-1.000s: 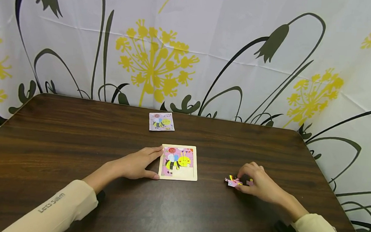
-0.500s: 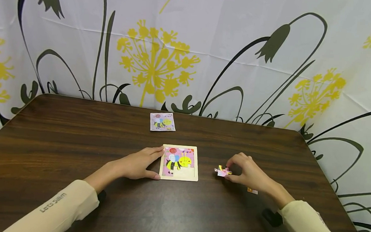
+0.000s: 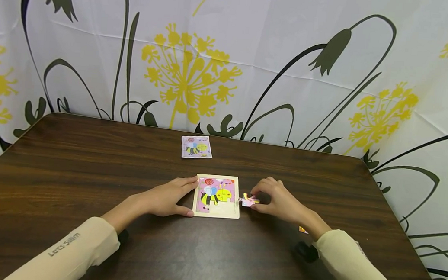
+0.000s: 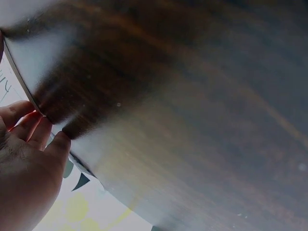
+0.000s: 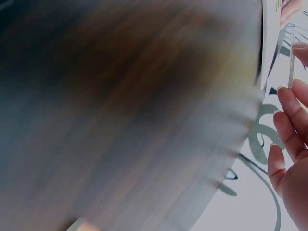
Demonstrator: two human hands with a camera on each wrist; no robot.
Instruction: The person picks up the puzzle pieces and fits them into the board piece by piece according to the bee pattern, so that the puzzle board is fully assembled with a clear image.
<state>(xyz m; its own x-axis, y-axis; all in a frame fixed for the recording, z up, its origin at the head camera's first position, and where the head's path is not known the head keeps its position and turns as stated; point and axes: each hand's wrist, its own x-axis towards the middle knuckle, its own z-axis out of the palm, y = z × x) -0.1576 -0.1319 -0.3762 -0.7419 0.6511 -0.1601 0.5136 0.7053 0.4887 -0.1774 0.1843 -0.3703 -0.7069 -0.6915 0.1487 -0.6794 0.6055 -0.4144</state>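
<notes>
A square wooden puzzle board (image 3: 222, 210) with a bee picture lies mid-table, its lower right part bare wood. My left hand (image 3: 165, 196) rests along the board's left edge, thumb at the near corner and fingers toward the far one. In the left wrist view, its fingertips (image 4: 61, 136) meet the board's side. My right hand (image 3: 282, 201) pinches a pink and yellow puzzle piece (image 3: 248, 201) between thumb and fingers, just right of the board. Seen edge-on in the right wrist view, the puzzle piece (image 5: 291, 60) is a thin pale strip.
A loose orange puzzle piece (image 3: 302, 229) lies on the table under the right forearm, partly hidden. Behind the board is a square picture card (image 3: 196, 147) with the same bee. A flowered curtain (image 3: 277, 44) hangs beyond the dark wooden table (image 3: 90, 156).
My right hand has drawn the pinched puzzle piece leftward, from the loose pieces to beside the board. The orange piece has come into sight behind it. My left hand has stayed at the board.
</notes>
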